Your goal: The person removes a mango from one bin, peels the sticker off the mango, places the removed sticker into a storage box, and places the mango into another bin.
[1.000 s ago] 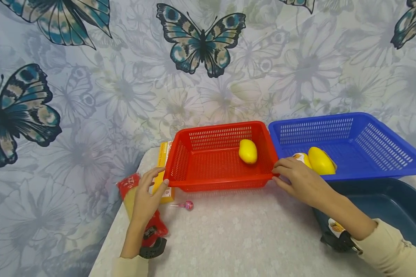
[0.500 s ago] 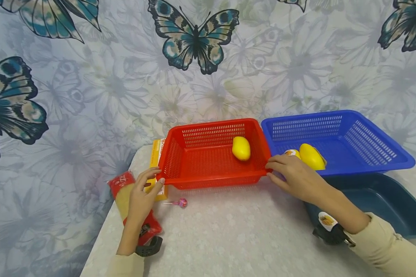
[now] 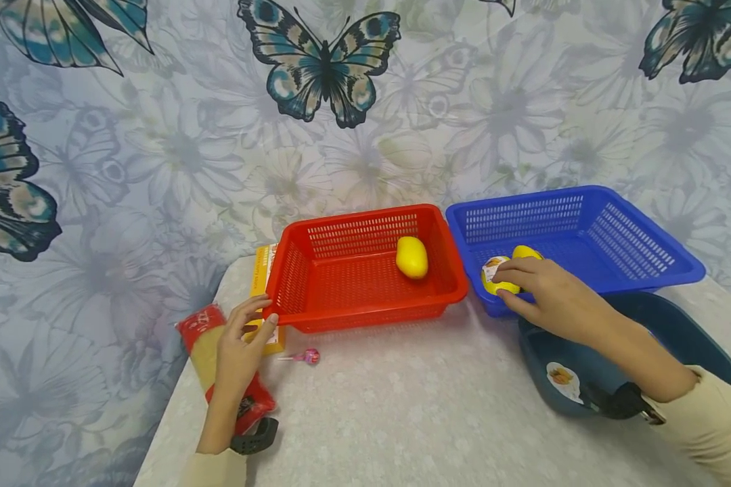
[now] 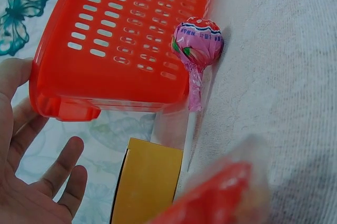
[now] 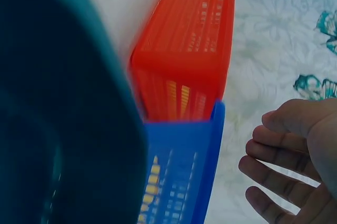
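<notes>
"How far along?"

"The red basket (image 3: 365,318) stands beside the blue basket (image 3: 639,235). One yellow fruit (image 3: 412,258) lies in the red; a labelled fruit (image 3: 501,286) and another fruit (image 3: 526,252) wait near the blue's near-left corner, unlifted, I judge."

"Your grip?"

"My left hand (image 3: 240,352) lightly pinches the red's near-left corner; my right hand (image 3: 563,297) hangs released by the labelled fruit."

"Room?"

"The desk (image 3: 414,406) opens between lollipop (image 3: 311,356) and dark tub (image 3: 688,338), to its near edge."

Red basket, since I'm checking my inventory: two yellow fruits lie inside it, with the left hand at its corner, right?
Not quite: the head view shows one yellow fruit, not two, inside the red basket, with the left hand at its corner.
</notes>
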Demonstrator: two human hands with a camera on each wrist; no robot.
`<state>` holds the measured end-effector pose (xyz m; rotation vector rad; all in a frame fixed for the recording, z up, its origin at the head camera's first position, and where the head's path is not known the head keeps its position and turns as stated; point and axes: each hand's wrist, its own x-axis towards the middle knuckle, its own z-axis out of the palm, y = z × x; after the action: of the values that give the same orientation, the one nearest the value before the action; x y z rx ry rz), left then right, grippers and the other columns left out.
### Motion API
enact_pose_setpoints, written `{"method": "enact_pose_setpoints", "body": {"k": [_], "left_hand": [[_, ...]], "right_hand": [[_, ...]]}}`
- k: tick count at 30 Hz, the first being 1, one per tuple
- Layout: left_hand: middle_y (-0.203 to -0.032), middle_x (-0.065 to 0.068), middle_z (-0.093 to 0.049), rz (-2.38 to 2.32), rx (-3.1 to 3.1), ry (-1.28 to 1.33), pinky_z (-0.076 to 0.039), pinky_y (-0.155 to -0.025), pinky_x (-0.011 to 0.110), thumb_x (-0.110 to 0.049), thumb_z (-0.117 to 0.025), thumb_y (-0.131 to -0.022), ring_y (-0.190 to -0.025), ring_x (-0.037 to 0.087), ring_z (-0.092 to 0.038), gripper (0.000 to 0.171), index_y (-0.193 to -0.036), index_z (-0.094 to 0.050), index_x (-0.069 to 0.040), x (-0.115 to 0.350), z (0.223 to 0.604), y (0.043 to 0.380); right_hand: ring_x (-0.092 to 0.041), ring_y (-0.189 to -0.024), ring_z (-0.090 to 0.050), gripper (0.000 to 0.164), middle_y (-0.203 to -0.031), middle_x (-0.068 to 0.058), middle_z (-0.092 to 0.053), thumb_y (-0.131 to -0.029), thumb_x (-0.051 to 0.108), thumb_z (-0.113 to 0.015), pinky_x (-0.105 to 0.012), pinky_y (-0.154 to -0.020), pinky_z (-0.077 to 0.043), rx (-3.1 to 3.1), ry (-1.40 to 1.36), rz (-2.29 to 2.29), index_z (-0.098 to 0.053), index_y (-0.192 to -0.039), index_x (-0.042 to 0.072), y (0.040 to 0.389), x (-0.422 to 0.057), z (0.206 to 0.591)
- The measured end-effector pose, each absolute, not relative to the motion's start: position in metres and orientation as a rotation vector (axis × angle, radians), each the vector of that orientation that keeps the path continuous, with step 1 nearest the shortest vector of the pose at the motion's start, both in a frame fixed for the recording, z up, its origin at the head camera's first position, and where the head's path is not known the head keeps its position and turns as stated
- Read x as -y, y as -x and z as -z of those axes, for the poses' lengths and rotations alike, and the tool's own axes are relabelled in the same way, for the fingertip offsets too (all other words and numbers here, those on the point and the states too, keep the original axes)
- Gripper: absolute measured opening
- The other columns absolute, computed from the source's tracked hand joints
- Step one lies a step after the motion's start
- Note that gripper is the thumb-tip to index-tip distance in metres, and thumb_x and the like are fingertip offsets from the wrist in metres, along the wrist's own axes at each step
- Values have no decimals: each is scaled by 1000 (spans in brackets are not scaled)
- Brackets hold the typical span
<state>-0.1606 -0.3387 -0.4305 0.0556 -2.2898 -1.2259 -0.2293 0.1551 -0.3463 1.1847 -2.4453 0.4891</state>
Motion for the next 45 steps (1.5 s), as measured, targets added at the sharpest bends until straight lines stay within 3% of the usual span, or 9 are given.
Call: {"method": "enact_pose_setpoints", "body": {"k": [6, 13, 19, 24, 31, 37, 45], "left_hand": [[-139, -14, -54, 1255, 2313, -88, -48, -97, 43, -30, -70, -95, -113, 10, -56, 38, -132, -64, -23, 337, 431, 162], [-139, -13, -54, 1258, 2307, -106, -48, -94, 25, -29, -70, -96, -113, 12, -57, 38, -133, -64, -22, 336, 432, 162], [-141, -9, -52, 1295, 2301, -101, -46, -92, 18, -26, -70, -96, -116, 16, -57, 41, -135, -62, -20, 335, 432, 163], [-142, -10, -52, 1307, 2300, -109, -46, -91, 17, -28, -69, -96, -114, 15, -57, 40, -135, -62, -21, 334, 433, 163], [-142, -12, -51, 1299, 2308, -133, -47, -90, 17, -31, -69, -96, -112, 12, -57, 41, -135, -62, -23, 333, 434, 163], [-143, -12, -50, 1298, 2313, -127, -47, -91, 17, -32, -68, -96, -115, 14, -57, 42, -136, -61, -22, 332, 434, 163], [-143, -12, -49, 1305, 2311, -123, -47, -88, 13, -32, -67, -97, -116, 16, -58, 41, -136, -61, -22, 333, 436, 165]], "right_hand": [[-35, -101, -64, 23, -111, -13, -68, -85, 7, -77, -55, -85, -54, 2487, -1102, -475, -74, -108, 2, 233, -182, 347], [-32, -99, -66, 22, -108, -12, -69, -84, 5, -77, -51, -82, -56, 2491, -1043, -470, -74, -105, 1, 241, -209, 347], [-33, -99, -65, 27, -107, -12, -69, -81, 3, -79, -54, -83, -54, 2492, -981, -456, -73, -106, 1, 243, -232, 348], [-34, -101, -65, 27, -107, -12, -69, -80, 1, -79, -54, -84, -52, 2507, -935, -442, -73, -106, 2, 246, -251, 348], [-34, -95, -65, 25, -104, -13, -69, -77, -2, -76, -52, -75, -51, 2449, -870, -376, -73, -102, 1, 255, -284, 349], [-41, -98, -64, 25, -104, -20, -68, -78, -2, -76, -58, -81, -49, 2507, -776, -382, -72, -102, -3, 258, -305, 353], [-46, -95, -64, 21, -102, -25, -68, -80, -2, -73, -63, -77, -50, 2529, -721, -342, -71, -101, -6, 261, -321, 358]]}}
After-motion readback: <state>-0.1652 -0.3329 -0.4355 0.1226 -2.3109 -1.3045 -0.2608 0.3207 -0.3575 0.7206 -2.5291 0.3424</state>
